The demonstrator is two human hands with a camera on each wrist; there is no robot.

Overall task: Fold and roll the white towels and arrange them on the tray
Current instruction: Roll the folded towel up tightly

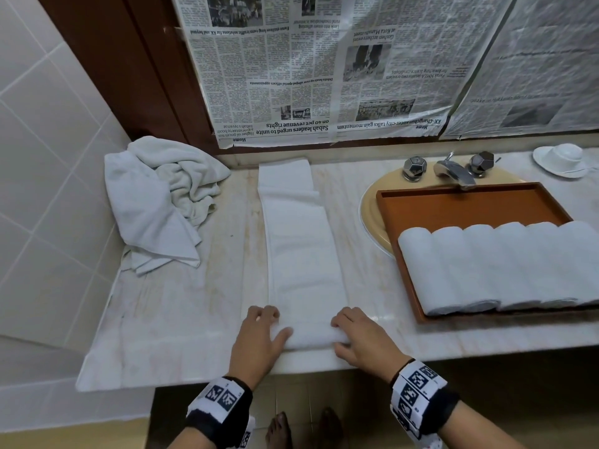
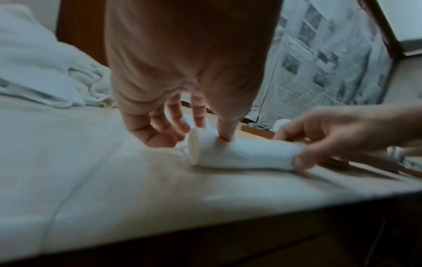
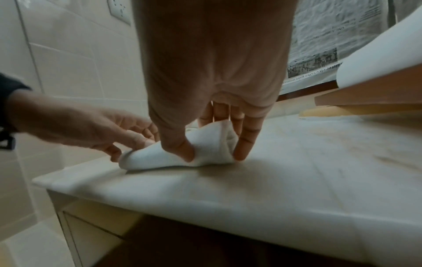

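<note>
Towel [image 1: 301, 254] | near end rolled | left hand [image 1: 259, 338], right hand [image 1: 363, 341] gripping roll

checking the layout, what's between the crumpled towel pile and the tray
In the head view, the folded towel strip lies between the crumpled towel pile and the tray.

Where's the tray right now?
Head view, right side: the tray sits over the sink basin below the faucet, with rolled towels lined along its near edge.

Six rolled towels [image 1: 505, 267], one folded towel [image 1: 301, 254], one crumpled towel pile [image 1: 162, 196], one tray [image 1: 470, 202], two tap knobs [image 1: 413, 168].
</note>
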